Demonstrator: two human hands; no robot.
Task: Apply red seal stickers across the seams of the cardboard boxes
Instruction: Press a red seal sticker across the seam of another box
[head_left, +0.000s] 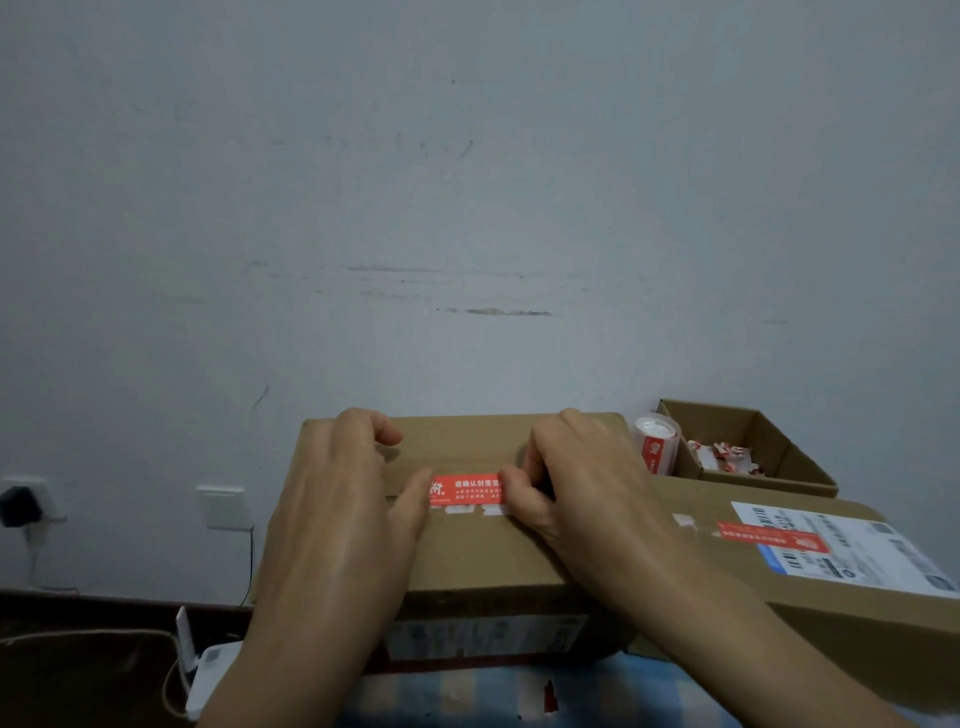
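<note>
Both hands are down on the closed brown cardboard box (467, 551) in the middle of the view, and between them lies the red rectangular seal sticker with white lettering (466, 491), flat across the taped seam on the box top. The left hand (343, 499) lies palm-down with its fingers curled loosely near the far edge, and its thumb presses on the sticker's left end; the right hand (576, 483) mirrors it, fingers bent, thumb and fingertips bearing on the sticker's right end. Neither hand is wrapped around anything, both simply press on the sticker. Just to the right, a second brown cardboard box (727, 566) lies lower, carrying its own red seal sticker (772, 539) overlapping a white printed shipping label (852, 545). Behind that, against the pale grey wall (467, 182), an open small cardboard carton (779, 441) holds crumpled red-and-white paper scraps (722, 454), with a roll of red seal stickers (657, 441) standing just beside its left side. Off to the left, a black plug (20, 506) sits in a white wall socket.
</note>
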